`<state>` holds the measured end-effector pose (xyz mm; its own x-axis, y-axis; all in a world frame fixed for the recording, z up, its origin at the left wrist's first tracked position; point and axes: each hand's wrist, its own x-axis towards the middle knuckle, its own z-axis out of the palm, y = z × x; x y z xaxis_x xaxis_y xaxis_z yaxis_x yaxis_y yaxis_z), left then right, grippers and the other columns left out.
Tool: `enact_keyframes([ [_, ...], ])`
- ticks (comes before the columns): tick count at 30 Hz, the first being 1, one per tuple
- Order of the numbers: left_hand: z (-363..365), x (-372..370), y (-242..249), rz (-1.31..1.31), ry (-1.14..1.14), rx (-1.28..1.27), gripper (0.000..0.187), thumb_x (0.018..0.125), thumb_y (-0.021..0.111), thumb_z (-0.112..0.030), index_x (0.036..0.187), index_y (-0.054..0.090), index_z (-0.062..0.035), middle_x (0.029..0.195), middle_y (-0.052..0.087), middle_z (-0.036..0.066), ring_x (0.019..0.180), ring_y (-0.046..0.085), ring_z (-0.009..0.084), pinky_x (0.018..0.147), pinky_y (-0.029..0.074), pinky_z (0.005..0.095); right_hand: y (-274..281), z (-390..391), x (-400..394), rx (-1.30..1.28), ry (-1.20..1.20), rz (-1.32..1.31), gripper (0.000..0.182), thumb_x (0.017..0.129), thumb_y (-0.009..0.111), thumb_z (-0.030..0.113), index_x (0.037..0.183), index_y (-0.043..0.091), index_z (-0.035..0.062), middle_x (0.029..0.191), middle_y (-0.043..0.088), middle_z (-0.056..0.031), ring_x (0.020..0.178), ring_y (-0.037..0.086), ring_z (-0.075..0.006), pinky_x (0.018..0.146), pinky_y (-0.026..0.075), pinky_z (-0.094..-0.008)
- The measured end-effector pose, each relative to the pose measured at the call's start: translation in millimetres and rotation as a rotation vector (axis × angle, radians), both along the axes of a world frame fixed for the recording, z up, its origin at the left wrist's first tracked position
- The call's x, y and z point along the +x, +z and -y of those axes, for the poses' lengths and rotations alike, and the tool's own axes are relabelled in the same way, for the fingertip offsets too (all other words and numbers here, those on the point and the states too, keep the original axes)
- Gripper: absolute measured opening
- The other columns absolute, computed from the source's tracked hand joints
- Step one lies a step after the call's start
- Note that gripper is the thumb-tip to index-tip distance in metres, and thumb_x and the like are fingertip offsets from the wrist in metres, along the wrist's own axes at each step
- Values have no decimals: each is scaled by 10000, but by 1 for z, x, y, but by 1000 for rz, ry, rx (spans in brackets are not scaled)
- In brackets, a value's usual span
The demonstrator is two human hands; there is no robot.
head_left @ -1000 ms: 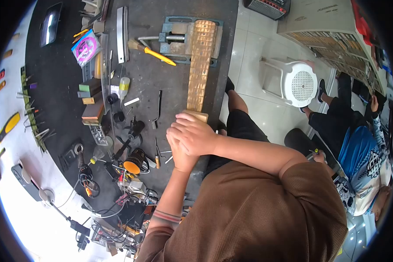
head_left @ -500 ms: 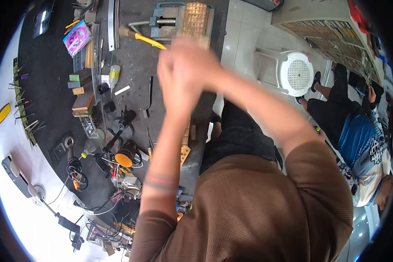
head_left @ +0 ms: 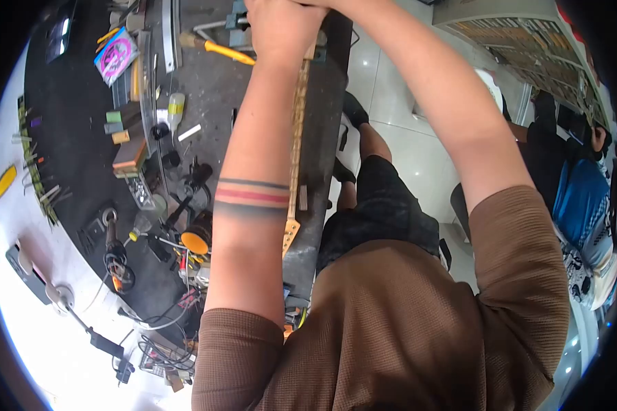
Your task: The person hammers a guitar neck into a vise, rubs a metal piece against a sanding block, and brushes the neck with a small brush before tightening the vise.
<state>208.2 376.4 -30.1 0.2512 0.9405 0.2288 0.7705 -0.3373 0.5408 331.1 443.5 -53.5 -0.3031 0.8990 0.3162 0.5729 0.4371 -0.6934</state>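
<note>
My left hand (head_left: 284, 26) is at the top edge of the view, back side up, over the metal clamp (head_left: 236, 19) on the dark bench. Its fingers are cut off or hidden. Only a sliver of my right hand (head_left: 314, 3) shows, against the left hand at the frame edge; its fingers are out of sight. Below my left wrist runs a long, narrow, fretted guitar neck (head_left: 296, 147), with its headstock (head_left: 291, 233) towards me. A brush with a yellow handle (head_left: 230, 53) lies just left of my left hand.
Left on the bench (head_left: 206, 89) are a squeeze bottle (head_left: 176, 109), sanding blocks (head_left: 130, 156), a metal straightedge (head_left: 168, 41), an orange-faced round device (head_left: 196, 236) and tangled cables (head_left: 161, 353). Another person (head_left: 576, 198) sits at right by a tool rack (head_left: 528, 41).
Both hands have moved up and away from me, to the top edge. The long neck shows more beside my left forearm. My right arm now covers most of the white stool.
</note>
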Motion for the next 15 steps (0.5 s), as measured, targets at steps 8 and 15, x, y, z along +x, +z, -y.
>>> enact_keyframes([
  [8, 310, -142, 9, -399, 531, -323, 517, 916, 751, -112, 1406, 622, -10, 1294, 678, 216, 1245, 665, 420, 1128, 518, 549, 14, 347, -192, -72, 142, -156, 208, 914, 704, 223, 1063, 715, 78, 1073, 759, -126, 1135, 721, -333, 1248, 459, -512],
  [15, 95, -70, -3, 77, -155, -22, 549, 898, 836, -178, 1390, 690, 15, 1439, 611, 257, 1395, 575, 462, 1167, 505, 551, -1, 116, -61, 3, 24, -140, 174, 874, 727, 285, 971, 761, 144, 949, 707, -99, 1091, 668, -367, 909, 544, -492],
])
